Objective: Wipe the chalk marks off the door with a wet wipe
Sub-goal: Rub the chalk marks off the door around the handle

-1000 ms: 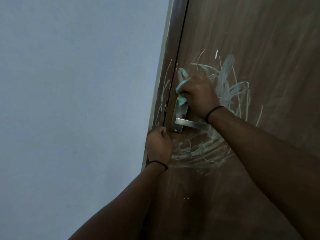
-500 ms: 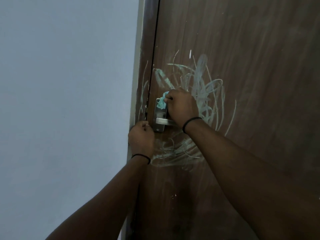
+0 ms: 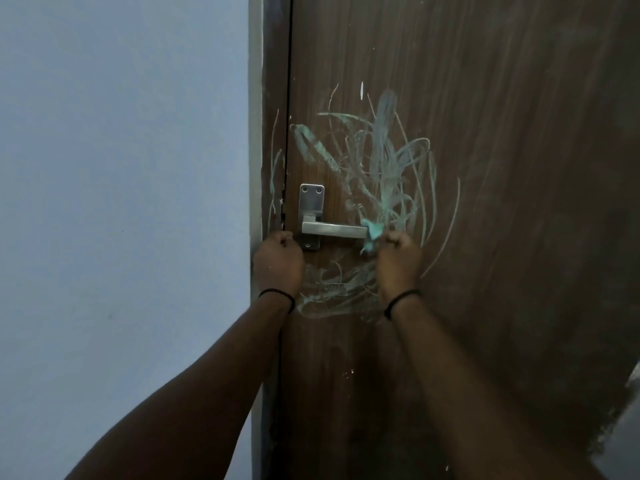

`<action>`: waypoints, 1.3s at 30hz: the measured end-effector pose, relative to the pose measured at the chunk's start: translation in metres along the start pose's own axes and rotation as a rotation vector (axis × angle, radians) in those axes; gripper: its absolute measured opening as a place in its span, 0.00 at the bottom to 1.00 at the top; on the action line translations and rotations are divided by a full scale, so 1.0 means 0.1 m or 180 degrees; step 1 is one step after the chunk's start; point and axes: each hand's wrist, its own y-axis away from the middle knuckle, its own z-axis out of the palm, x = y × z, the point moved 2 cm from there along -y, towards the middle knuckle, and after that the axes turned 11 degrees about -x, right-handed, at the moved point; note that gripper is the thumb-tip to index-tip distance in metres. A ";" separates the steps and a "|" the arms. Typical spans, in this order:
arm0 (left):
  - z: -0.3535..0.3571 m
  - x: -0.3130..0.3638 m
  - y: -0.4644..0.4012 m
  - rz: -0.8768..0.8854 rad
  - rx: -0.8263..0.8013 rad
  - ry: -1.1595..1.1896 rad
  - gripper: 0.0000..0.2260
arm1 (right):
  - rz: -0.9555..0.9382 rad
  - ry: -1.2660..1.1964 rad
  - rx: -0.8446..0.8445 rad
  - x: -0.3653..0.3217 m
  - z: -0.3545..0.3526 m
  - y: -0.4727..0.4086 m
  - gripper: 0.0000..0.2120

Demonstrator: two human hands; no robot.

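Brown wood door (image 3: 485,202), pale wall (image 3: 121,168) at left. Greenish chalk marks (image 3: 384,168) scrawled above and below steel lever handle (image 3: 332,231). Right hand (image 3: 398,261) fisted, pinching crumpled wet wipe (image 3: 372,233) beside handle tip. Left hand (image 3: 278,261) curled at door edge; contents unclear.

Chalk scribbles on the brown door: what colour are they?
Pale blue-green, like the crumpled wet wipe; the chalk scribbles show clearest in the head view.
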 end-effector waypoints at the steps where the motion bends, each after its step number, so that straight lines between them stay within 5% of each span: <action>1: 0.01 -0.01 -0.01 0.0046 0.0015 -0.0005 0.13 | 0.0190 -0.0133 -0.0113 0.19 0.11 0.11 0.04; 8: 0.03 0.04 -0.10 0.0504 0.0263 0.0199 0.13 | 0.0006 -0.0936 -0.0029 0.40 0.87 0.22 0.06; 13: 0.09 -0.06 -0.19 0.0560 0.0249 0.0429 0.18 | -0.0416 -0.0593 0.0517 0.37 0.99 0.21 0.07; 20: 0.18 -0.14 -0.13 0.0563 0.0473 0.0567 0.19 | -0.1012 0.0177 0.0279 0.43 0.91 0.20 0.03; 27: 0.14 -0.15 0.22 0.0291 0.0388 0.0251 0.14 | 0.0692 -0.1333 0.0099 0.32 0.94 0.33 0.10; 29: 0.06 -0.15 0.31 0.0267 0.0329 0.0169 0.14 | 0.1287 -0.2251 -0.0315 0.25 1.05 0.39 0.14; 32: -0.10 -0.06 0.30 0.0254 0.0229 -0.0185 0.14 | 0.1910 -0.2399 -0.1374 0.11 1.20 0.47 0.16; 34: -0.19 0.01 0.26 0.0209 0.0127 -0.0321 0.13 | 0.2063 -0.2701 -0.1729 0.05 1.21 0.49 0.14; 39: -0.17 -0.01 0.19 -0.0184 -0.0214 -0.0221 0.16 | 0.1819 -0.2708 -0.1644 0.22 1.03 0.59 0.13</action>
